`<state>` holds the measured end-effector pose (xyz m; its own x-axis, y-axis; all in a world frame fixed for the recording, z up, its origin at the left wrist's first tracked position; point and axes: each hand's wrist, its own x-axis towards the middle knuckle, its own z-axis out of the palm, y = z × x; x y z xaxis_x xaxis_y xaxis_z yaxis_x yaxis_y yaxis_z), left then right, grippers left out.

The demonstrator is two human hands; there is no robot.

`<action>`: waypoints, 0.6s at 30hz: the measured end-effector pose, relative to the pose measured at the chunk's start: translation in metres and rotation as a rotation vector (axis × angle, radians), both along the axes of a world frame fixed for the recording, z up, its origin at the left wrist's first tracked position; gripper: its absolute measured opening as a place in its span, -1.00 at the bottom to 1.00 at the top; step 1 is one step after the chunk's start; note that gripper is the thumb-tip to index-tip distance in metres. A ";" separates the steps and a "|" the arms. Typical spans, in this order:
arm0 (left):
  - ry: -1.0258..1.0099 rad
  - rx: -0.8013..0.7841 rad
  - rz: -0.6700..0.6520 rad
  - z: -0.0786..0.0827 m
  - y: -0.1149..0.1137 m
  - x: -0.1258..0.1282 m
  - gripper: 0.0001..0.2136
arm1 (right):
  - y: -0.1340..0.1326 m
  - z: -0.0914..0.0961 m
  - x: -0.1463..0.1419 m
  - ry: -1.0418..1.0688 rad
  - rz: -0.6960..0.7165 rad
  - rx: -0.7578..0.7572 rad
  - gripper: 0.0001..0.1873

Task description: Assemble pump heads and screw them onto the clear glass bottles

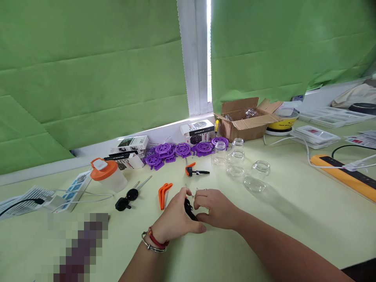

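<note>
My left hand (179, 217), with a red band and a metal bangle at the wrist, is closed around a small black plastic part (189, 209). Curled against the part's other side are the fingers of my right hand (216, 207), thumb and fingertips close to it. A thin metal piece shows between the hands; most of the part is hidden. Just left lie orange V-shaped handles (164, 194) and a metal rod. Beyond my hands is a black-and-orange tool-like piece (192, 170) with a rod. Farther left, two black round knobs (127, 199) lie by metal rods.
Purple wheel-shaped parts (182, 149) and printed boxes (196, 131) line the back. Glass jars (257, 176) stand right, before an open cardboard box (245, 123). An orange-lidded cup (110, 172) and white power strip (76, 192) are left; an orange power strip (343, 172) is right.
</note>
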<state>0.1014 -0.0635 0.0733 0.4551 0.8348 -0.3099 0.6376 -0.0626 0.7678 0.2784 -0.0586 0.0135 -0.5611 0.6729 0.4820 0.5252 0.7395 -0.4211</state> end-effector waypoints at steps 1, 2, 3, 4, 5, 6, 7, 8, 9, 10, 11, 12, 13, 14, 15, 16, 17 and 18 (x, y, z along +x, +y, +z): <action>-0.003 -0.010 -0.001 0.001 0.000 0.000 -0.38 | 0.000 0.000 0.000 0.006 -0.021 0.005 -0.87; -0.007 -0.016 0.001 0.001 0.000 0.000 -0.38 | 0.000 -0.001 0.000 0.013 -0.022 0.010 -0.87; -0.011 -0.021 0.004 0.002 0.000 0.000 -0.38 | 0.000 -0.001 0.000 0.018 -0.005 0.014 -0.84; -0.014 -0.022 0.008 0.003 0.000 0.000 -0.38 | 0.000 -0.001 0.000 0.018 0.020 0.015 -0.81; -0.016 -0.022 0.011 0.003 0.000 0.000 -0.37 | 0.000 0.000 0.000 0.013 0.033 0.013 -0.80; -0.012 -0.025 0.010 0.002 0.000 -0.001 -0.36 | 0.000 0.000 0.001 0.005 0.027 0.009 -0.84; -0.004 -0.023 0.012 0.001 0.000 -0.002 -0.35 | 0.000 0.000 0.001 0.000 0.001 0.001 -0.89; 0.007 -0.012 0.019 0.000 0.000 -0.002 -0.34 | 0.000 0.000 0.001 0.002 -0.032 -0.008 -0.92; 0.019 0.002 0.028 -0.001 0.000 -0.003 -0.34 | 0.000 0.000 0.001 0.008 -0.055 -0.015 -0.92; 0.026 0.015 0.035 -0.002 0.001 -0.003 -0.33 | -0.001 0.000 0.001 0.014 -0.057 -0.019 -0.90; 0.025 0.027 0.038 -0.003 0.001 -0.004 -0.33 | -0.001 0.000 0.001 0.016 -0.037 -0.022 -0.87; 0.020 0.037 0.038 -0.004 0.001 -0.004 -0.33 | -0.001 -0.001 0.000 0.013 -0.009 -0.024 -0.82; 0.015 0.042 0.035 -0.004 0.001 -0.004 -0.33 | -0.002 -0.001 0.000 0.006 0.008 -0.023 -0.78; 0.014 0.043 0.030 -0.004 0.001 -0.003 -0.33 | -0.002 -0.001 0.000 -0.004 0.004 -0.026 -0.78; 0.018 0.042 0.026 -0.004 0.001 -0.003 -0.34 | -0.002 -0.002 -0.001 -0.011 -0.018 -0.032 -0.79; 0.025 0.043 0.025 -0.004 0.001 -0.003 -0.34 | -0.002 -0.002 -0.001 -0.015 -0.047 -0.043 -0.81; 0.032 0.045 0.026 -0.004 0.001 -0.003 -0.35 | -0.001 -0.002 -0.001 -0.015 -0.071 -0.056 -0.80; 0.035 0.049 0.027 -0.004 0.001 -0.003 -0.35 | -0.001 -0.002 -0.001 -0.017 -0.078 -0.071 -0.77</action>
